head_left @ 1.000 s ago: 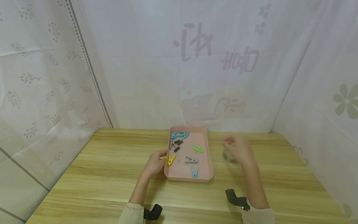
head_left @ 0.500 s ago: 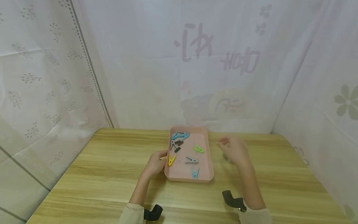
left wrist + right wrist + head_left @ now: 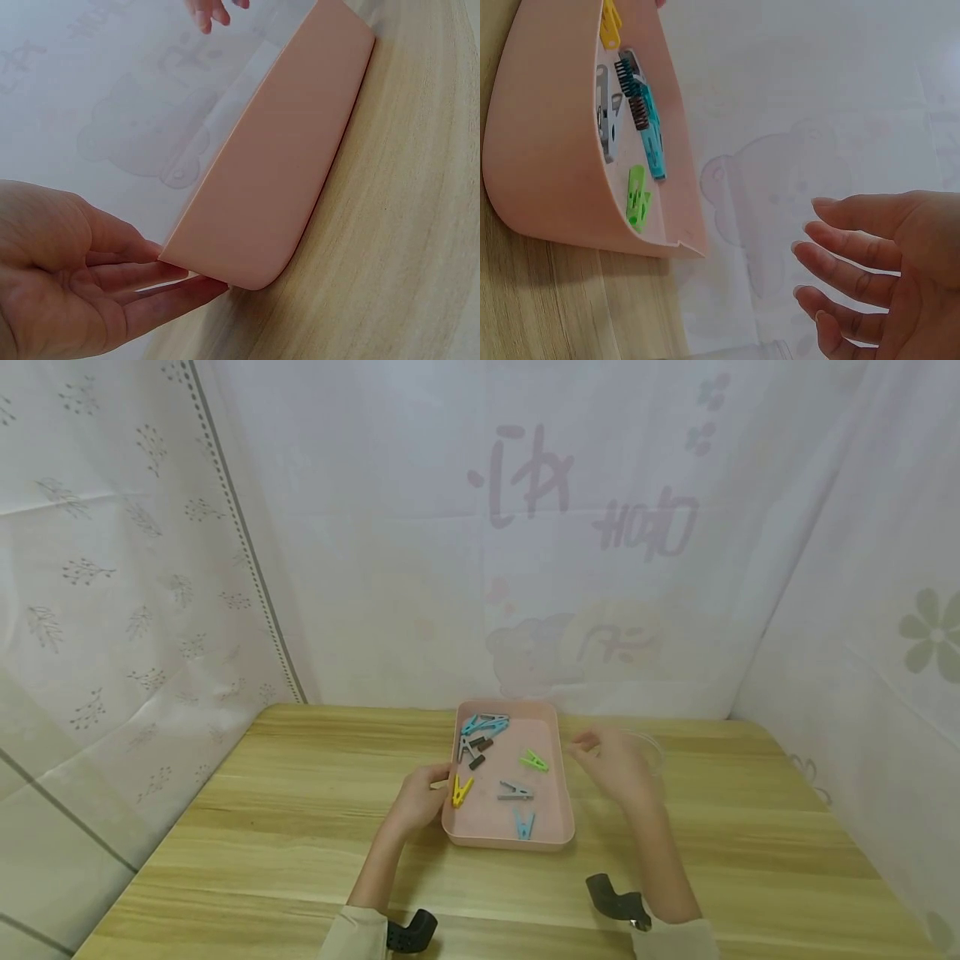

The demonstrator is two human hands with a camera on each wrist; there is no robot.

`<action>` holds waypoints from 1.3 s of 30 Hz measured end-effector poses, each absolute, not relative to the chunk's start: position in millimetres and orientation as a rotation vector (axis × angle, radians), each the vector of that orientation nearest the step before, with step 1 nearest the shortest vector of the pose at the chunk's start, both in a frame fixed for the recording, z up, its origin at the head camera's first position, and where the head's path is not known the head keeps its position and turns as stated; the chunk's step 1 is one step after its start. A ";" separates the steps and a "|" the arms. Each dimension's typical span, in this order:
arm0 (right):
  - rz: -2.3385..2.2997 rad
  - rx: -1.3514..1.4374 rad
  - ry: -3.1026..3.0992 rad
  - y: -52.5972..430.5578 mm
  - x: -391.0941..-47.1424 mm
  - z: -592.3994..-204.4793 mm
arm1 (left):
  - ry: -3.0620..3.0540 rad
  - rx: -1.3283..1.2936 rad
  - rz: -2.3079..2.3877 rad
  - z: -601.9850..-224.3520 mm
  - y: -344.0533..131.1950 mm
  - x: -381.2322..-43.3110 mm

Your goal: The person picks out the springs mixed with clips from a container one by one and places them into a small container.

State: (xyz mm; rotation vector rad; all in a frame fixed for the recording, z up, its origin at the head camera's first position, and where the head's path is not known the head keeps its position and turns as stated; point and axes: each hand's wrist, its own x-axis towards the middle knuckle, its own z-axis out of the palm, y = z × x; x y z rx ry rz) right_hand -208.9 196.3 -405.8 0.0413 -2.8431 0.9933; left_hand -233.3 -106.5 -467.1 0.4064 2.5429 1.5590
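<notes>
My left hand (image 3: 420,795) rests at the left side of a pink tray (image 3: 510,842), its fingers touching the outer wall. Inside lie several clothespins: a yellow clothespin (image 3: 461,792) by the left wall, a green clothespin (image 3: 535,761) toward the right, a grey clothespin (image 3: 516,792) and a light blue clothespin (image 3: 524,827) nearer the front. Blue and grey clothespins (image 3: 489,725) gather at the back left beside small black and brown ridged pieces (image 3: 635,105). My right hand (image 3: 615,768) hovers just right of the tray, fingers loosely bent and apart, with nothing visible between them.
A clear, round-rimmed container (image 3: 654,745) stands behind my right hand, mostly hidden by it. The wooden table (image 3: 300,827) extends around the tray, and a printed white curtain (image 3: 390,568) hangs behind its back edge.
My right hand has moved left, from over the clear container toward the tray's right edge. My left hand, the tray and the clothespins have stayed in place.
</notes>
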 end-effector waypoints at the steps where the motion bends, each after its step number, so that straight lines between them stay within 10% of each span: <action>1: 0.998 0.046 -2.841 195.2 -209.7 -406.5 | 2.542 0.405 1.559 -467.0 -106.5 -233.3; 39: 1.053 0.221 -2.925 161.7 -245.9 -406.2 | 2.552 0.396 1.561 -465.6 -106.3 -231.8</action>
